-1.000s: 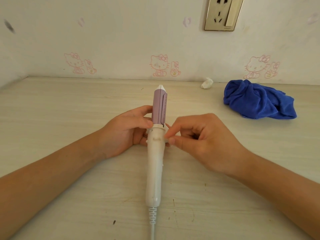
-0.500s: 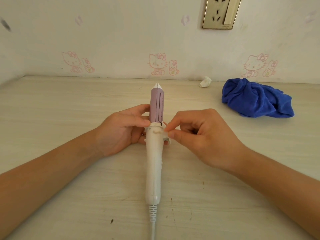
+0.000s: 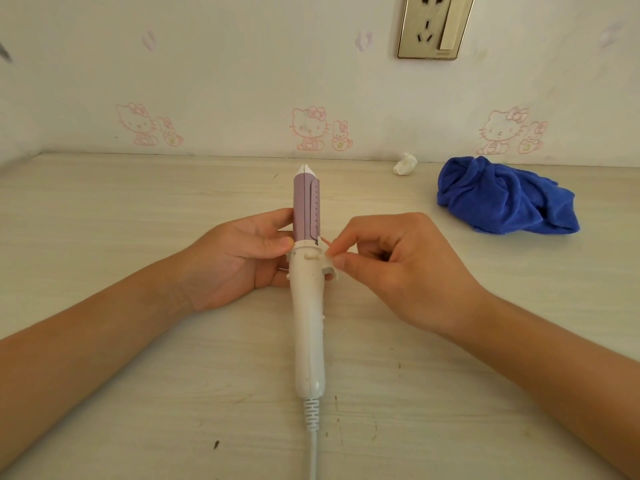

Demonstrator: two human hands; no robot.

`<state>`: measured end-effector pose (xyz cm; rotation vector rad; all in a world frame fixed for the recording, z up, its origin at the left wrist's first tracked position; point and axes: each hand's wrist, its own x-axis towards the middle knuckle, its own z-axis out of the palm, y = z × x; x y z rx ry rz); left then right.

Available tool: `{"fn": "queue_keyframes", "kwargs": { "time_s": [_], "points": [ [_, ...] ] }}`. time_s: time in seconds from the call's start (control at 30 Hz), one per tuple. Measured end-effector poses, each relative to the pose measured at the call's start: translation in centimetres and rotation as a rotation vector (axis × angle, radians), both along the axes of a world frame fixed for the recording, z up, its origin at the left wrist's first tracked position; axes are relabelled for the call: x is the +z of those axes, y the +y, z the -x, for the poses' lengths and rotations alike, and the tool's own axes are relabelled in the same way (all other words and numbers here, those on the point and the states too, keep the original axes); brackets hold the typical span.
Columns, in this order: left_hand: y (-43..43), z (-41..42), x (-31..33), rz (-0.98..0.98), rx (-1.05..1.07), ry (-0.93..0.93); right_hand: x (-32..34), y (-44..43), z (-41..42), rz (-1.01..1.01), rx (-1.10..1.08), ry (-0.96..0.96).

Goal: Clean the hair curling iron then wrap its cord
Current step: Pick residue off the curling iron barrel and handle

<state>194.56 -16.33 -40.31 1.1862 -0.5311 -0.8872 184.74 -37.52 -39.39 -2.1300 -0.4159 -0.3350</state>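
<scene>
The curling iron (image 3: 308, 320) lies lengthwise on the table, white handle toward me, purple barrel (image 3: 304, 209) pointing at the wall. Its white cord (image 3: 312, 448) leaves the handle's end and runs off the bottom edge. My left hand (image 3: 242, 261) cups the collar from the left, thumb pressing where barrel meets handle. My right hand (image 3: 394, 268) pinches the small white clip lever (image 3: 330, 263) sticking out on the collar's right side, between thumb and forefinger.
A crumpled blue cloth (image 3: 502, 199) lies at the back right of the pale wooden table (image 3: 138, 237). A small wad of white tissue (image 3: 404, 163) sits by the wall. A wall socket (image 3: 434, 26) is above, right of centre.
The curling iron has rolled slightly about its long axis, bringing the white clip lever out to the right. My right fingers have shifted onto that lever. The left hand keeps its hold.
</scene>
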Motion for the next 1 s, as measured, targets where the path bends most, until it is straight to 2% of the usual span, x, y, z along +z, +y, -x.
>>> {"fn": "queue_keyframes", "kwargs": {
  "time_s": [0.13,0.23,0.37,0.47,0.57,0.7,0.8,1.0],
  "points": [
    [-0.01,-0.02,-0.05,-0.011,0.008,0.011,0.12,0.36,0.26,0.028,0.073,0.034],
    [0.03,-0.05,-0.11,0.014,-0.003,0.028,0.03,0.15,0.1,0.017,0.001,0.006],
    [0.06,-0.09,-0.16,0.02,-0.008,0.022,-0.01,0.49,0.53,0.041,0.052,0.006],
    [0.1,-0.24,-0.18,0.03,-0.031,0.027,-0.1,0.18,0.26,0.006,-0.024,-0.001],
    [0.11,-0.19,-0.21,0.027,-0.024,0.018,-0.16,0.26,0.69,0.012,0.088,0.04],
    [0.12,-0.21,-0.2,0.038,-0.013,0.036,-0.38,-0.02,0.46,0.001,0.047,0.019],
    [0.1,-0.16,-0.15,0.026,-0.012,0.024,-0.33,0.0,0.57,0.02,0.141,0.053],
    [0.08,-0.07,-0.14,0.018,-0.008,0.022,-0.31,-0.13,0.52,0.027,0.129,0.026]
  ]
}}
